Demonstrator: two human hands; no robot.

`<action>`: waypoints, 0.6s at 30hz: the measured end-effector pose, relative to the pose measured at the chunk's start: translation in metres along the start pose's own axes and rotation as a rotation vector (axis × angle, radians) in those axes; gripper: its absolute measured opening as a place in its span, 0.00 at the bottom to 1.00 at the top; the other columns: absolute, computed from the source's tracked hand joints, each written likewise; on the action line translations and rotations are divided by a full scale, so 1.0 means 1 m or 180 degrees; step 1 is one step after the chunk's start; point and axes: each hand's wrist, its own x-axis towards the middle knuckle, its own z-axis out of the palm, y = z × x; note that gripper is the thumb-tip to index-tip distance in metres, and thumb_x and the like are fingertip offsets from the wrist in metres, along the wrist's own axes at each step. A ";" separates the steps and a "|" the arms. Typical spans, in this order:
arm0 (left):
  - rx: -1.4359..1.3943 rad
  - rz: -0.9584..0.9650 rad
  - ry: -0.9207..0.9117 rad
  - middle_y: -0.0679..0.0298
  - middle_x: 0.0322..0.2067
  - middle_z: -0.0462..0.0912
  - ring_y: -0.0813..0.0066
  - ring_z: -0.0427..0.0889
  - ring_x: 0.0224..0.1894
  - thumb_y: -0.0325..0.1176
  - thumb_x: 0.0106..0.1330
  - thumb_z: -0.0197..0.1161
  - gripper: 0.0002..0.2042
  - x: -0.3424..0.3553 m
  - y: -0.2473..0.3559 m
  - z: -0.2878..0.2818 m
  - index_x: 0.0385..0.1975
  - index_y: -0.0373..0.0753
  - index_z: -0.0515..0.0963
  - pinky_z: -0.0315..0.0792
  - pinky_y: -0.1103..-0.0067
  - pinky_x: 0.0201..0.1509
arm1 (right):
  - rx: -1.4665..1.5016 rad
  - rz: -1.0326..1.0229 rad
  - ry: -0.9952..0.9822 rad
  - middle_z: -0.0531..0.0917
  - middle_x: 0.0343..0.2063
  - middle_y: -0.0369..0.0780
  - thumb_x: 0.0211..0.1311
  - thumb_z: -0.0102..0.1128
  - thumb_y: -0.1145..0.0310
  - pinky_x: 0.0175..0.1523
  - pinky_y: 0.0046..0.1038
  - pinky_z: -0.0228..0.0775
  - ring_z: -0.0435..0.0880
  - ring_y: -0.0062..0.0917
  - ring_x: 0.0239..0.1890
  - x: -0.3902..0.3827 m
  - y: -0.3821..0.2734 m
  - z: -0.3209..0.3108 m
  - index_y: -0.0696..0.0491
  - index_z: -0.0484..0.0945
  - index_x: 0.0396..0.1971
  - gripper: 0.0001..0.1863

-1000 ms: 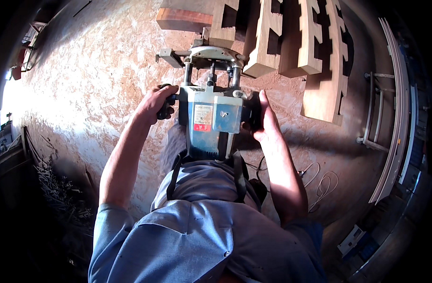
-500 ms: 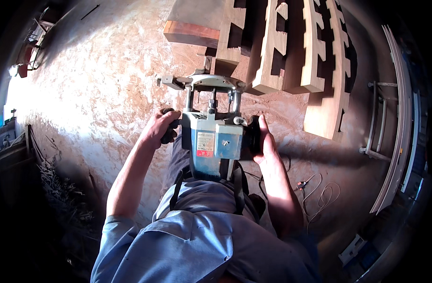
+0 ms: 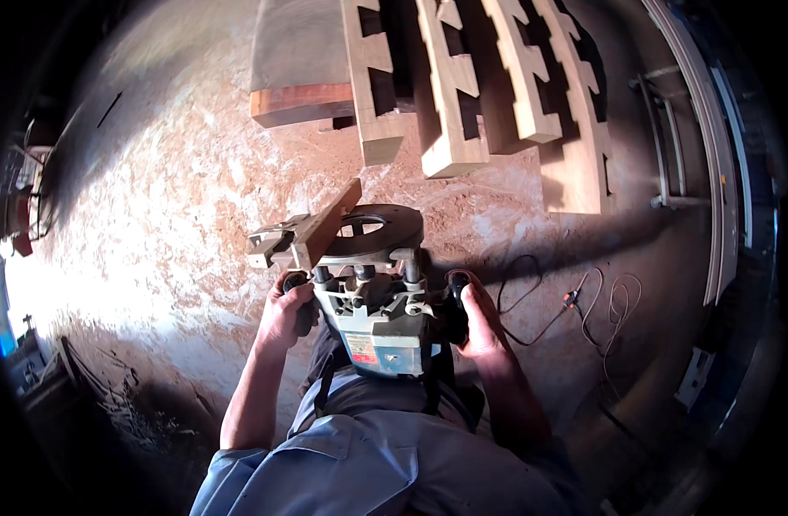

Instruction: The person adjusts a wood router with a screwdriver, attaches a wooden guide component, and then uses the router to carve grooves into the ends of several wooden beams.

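Note:
Both hands carry a blue and grey plunge router (image 3: pixel 372 331) close against my body. Its round base (image 3: pixel 402 225) is tipped up and faces away from me, with a hole in the middle. A wooden strip (image 3: pixel 325 225) is fixed to the edge guide on the base's left side. My left hand (image 3: pixel 284 314) is closed around the left black knob. Around the right black handle, my right hand (image 3: pixel 481 318) is closed, its thumb on top. Beyond the router stand several timbers (image 3: pixel 450 95) with dovetail-shaped notches, apart from it.
A wide plank (image 3: pixel 299 64) with a reddish end lies left of the timbers. On the dusty floor (image 3: pixel 196 172) at right, a cable (image 3: pixel 617 301) lies in loops with an orange connector (image 3: pixel 570 298). Long boards (image 3: pixel 712 172) stand along the right side. Scrap wood (image 3: pixel 110 378) is piled at lower left.
The router has come away from the timbers and lower toward my body, its base tilting up so the underside shows. Both hands keep their grip. The view has shifted rightward.

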 end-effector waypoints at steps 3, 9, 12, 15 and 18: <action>0.0161 0.0032 -0.0472 0.67 0.26 0.79 0.79 0.76 0.21 0.37 0.62 0.59 0.10 0.017 -0.004 -0.006 0.39 0.40 0.77 0.66 0.81 0.20 | -0.0677 -0.0716 0.0173 0.77 0.39 0.34 0.70 0.53 0.65 0.52 0.22 0.65 0.74 0.16 0.42 -0.033 0.012 0.009 0.55 0.73 0.47 0.12; 0.0164 -0.0477 -0.2001 0.57 0.48 0.79 0.63 0.81 0.47 0.47 0.54 0.69 0.32 0.075 -0.025 -0.028 0.57 0.36 0.69 0.79 0.66 0.47 | -0.0080 -0.0927 0.0090 0.79 0.41 0.34 0.68 0.57 0.56 0.52 0.24 0.67 0.74 0.17 0.45 -0.096 0.036 0.032 0.55 0.76 0.47 0.18; 0.0540 -0.0778 -0.2517 0.55 0.49 0.78 0.59 0.80 0.50 0.46 0.54 0.70 0.33 0.071 -0.031 0.014 0.58 0.36 0.69 0.79 0.64 0.52 | 0.0325 -0.1044 0.0220 0.78 0.43 0.35 0.67 0.58 0.57 0.56 0.26 0.66 0.74 0.18 0.48 -0.129 0.072 0.025 0.55 0.76 0.49 0.19; 0.1378 -0.0840 -0.3034 0.55 0.46 0.81 0.57 0.81 0.49 0.42 0.65 0.57 0.22 0.092 -0.055 0.036 0.55 0.34 0.72 0.77 0.68 0.55 | 0.0175 -0.1483 0.0647 0.78 0.44 0.37 0.67 0.58 0.57 0.56 0.26 0.66 0.74 0.19 0.49 -0.160 0.079 0.045 0.57 0.75 0.50 0.20; 0.1766 -0.1151 -0.3400 0.55 0.46 0.81 0.58 0.81 0.49 0.42 0.65 0.57 0.23 0.084 -0.072 0.067 0.55 0.34 0.72 0.77 0.68 0.55 | 0.0107 -0.1649 0.0946 0.79 0.44 0.39 0.66 0.57 0.58 0.53 0.28 0.68 0.76 0.20 0.47 -0.187 0.074 0.061 0.58 0.73 0.52 0.22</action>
